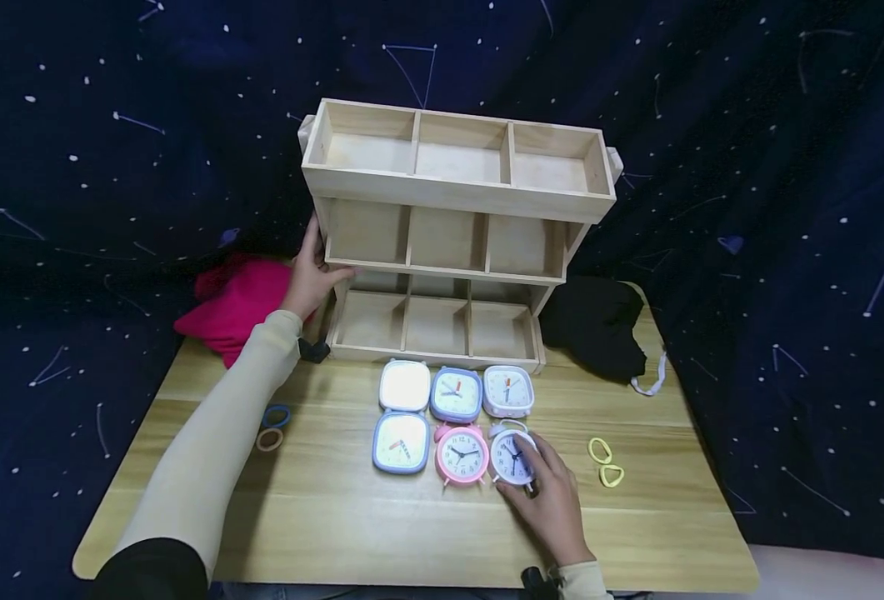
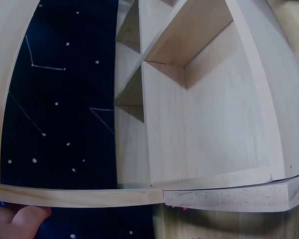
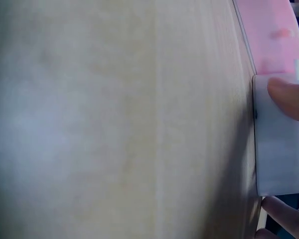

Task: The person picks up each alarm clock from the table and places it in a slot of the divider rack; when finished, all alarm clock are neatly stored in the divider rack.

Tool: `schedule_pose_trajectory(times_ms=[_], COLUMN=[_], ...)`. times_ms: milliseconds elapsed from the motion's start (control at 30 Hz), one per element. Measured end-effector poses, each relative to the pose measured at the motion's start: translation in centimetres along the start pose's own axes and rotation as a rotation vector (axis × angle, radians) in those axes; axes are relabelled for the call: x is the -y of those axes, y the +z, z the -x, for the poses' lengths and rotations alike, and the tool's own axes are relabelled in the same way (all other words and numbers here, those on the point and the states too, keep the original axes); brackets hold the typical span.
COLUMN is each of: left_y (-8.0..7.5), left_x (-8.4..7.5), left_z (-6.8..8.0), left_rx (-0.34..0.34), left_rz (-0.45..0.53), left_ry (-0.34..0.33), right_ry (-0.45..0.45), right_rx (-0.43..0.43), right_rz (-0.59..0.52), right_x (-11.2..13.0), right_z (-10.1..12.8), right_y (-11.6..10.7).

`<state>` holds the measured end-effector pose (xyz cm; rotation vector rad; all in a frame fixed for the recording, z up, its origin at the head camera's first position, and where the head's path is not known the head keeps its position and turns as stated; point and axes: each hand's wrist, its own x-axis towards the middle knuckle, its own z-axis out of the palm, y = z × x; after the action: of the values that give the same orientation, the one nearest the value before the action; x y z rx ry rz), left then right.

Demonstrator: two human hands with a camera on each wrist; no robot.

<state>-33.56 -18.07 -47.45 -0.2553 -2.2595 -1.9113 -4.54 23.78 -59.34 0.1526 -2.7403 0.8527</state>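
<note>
The white round clock point(image 1: 512, 457) lies face up on the counter point(image 1: 337, 517), at the 3 o'clock end of the near row of clocks. The right hand point(image 1: 550, 492) grips it from 4 o'clock, fingers point(image 3: 289, 97) curled over its white rim, thumb on the near side. Touching it at 9 o'clock is the pink round clock point(image 1: 461, 454), and beyond that the blue square clock point(image 1: 401, 442). Just behind, at 12 o'clock, stands a second row: a white square clock point(image 1: 508, 391), a lilac square clock point(image 1: 456, 393) and a white square case point(image 1: 405, 385) lying blank side up.

Farther toward 12 o'clock stands the wooden shelf point(image 1: 456, 242), three tiers of three open compartments. The left hand point(image 1: 310, 279) holds its 9 o'clock side, thumb curled on the middle tier's front edge.

Two yellow rings point(image 1: 605, 462) lie at 3 o'clock of the clocks, a blue ring and a tan ring point(image 1: 272, 427) at 9 o'clock. A pink cloth point(image 1: 235, 304) lies at the shelf's 9 o'clock, a black cloth point(image 1: 599, 325) at its 3 o'clock.
</note>
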Motion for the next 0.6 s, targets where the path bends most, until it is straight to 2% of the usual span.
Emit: schedule_pose_trajectory(times_ms=[200,367,467,600], left_y=[-0.1,-0.1,-0.1,0.1], left_x=[-0.1,-0.1,0.0,0.2], left_z=[0.2,0.3,0.4,0.2], left_rx=[0.005,0.003,-0.008,-0.006], left_rz=[-0.004,0.009,0.008,-0.005], left_ry=[0.009,0.021,0.031,0.033], right_ry=[0.019,0.02,0.006,0.013], right_rx=[-0.005,-0.054,-0.095,-0.139], right_rz=[-0.001,0.016,-0.006,-0.077], right_x=[0.1,0.4,0.7,0.9], right_z=[0.4,0.6,-0.4,-3.2], right_y=[-0.8,-2.7,-4.2,-5.8])
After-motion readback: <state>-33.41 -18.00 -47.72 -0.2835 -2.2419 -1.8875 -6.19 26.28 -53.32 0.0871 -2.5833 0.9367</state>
